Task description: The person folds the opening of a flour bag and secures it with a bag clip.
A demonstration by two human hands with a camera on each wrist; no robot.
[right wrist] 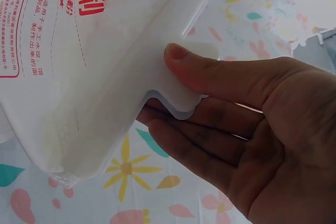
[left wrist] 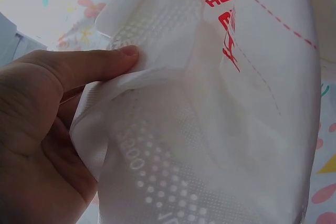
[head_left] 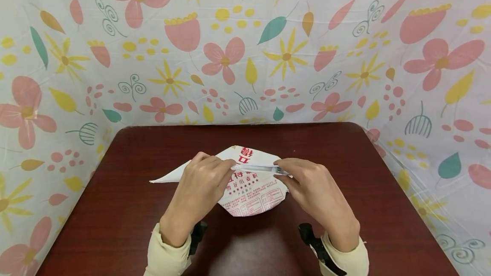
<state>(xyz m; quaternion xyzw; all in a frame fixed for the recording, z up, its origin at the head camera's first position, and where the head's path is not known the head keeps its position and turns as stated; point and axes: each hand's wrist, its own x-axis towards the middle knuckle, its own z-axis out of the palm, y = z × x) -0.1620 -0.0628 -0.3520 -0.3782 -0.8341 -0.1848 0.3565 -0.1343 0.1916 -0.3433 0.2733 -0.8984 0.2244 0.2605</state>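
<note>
A white flour bag (head_left: 253,201) with red printing is held above the dark table. My left hand (head_left: 201,182) pinches its folded upper edge on the left. In the left wrist view, the thumb (left wrist: 107,66) presses on the embossed white plastic of the bag (left wrist: 247,129). My right hand (head_left: 318,191) holds a white plastic bag clip (right wrist: 157,51) by its handle tabs, the thumb on one side and fingers on the other. The clip's long bar lies along the bag's edge. Whether its jaws clamp the plastic, I cannot tell.
A pointed white corner of the bag (head_left: 168,176) sticks out to the left behind my left hand. The dark red-brown table (head_left: 122,225) has rounded back corners. A flower-patterned cloth (head_left: 245,54) hangs behind it and at both sides.
</note>
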